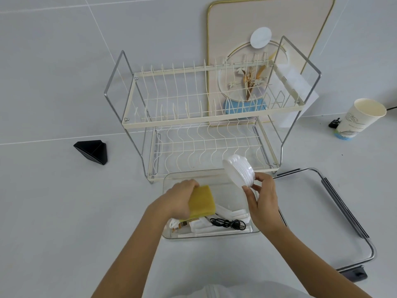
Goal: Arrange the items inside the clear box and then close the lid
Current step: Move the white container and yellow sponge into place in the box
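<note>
The clear box (171, 176) stands on the white table in front of the dish rack. My left hand (179, 198) grips a yellow sponge (202, 202) over the box's left half. My right hand (262, 196) pinches a stack of white plastic lids (238, 171) at its lower edge, tilted up above the box's right rim. Inside the box lie a black cable (228, 223), white flat pieces (236, 214) and a white cable (173, 223). The box's clear lid (343, 211) with grey clips lies on the table to the right.
A two-tier cream wire dish rack (204, 117) stands just behind the box. A black triangular object (92, 151) lies to the left. A paper cup (358, 119) stands at the far right. A gold-framed picture board (268, 24) leans on the wall.
</note>
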